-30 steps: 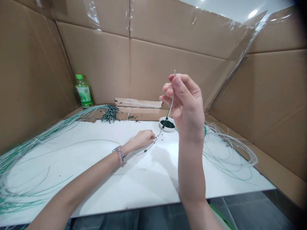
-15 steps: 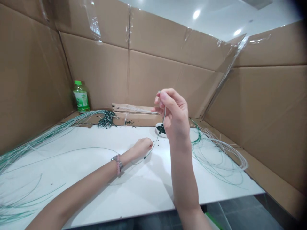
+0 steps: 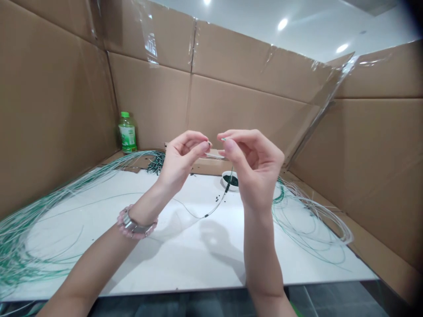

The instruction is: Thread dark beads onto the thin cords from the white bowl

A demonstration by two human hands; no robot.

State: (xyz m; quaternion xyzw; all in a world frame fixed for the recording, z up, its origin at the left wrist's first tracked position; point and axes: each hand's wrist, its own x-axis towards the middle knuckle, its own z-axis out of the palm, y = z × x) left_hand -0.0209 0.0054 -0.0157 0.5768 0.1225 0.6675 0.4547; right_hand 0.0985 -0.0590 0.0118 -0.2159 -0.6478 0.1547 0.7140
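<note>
My left hand and my right hand are raised above the white board, their fingertips close together but apart. My right fingers pinch the end of a thin green-and-white wire, which hangs down and sags in a curve. Several dark beads sit on the wire just below my right hand. My left fingertips pinch a small pale tip; I cannot tell whether it is part of that wire. A white bowl of dark beads stands below, just left of my right hand.
Long green-and-white wires sweep across the left of the white board, and another loose coil lies right. A beaded bundle and a green-capped bottle stand at the back, within cardboard walls.
My left hand has lifted from the board to meet my right hand. My right hand has dropped lower and moved right. The view has shifted slightly.
</note>
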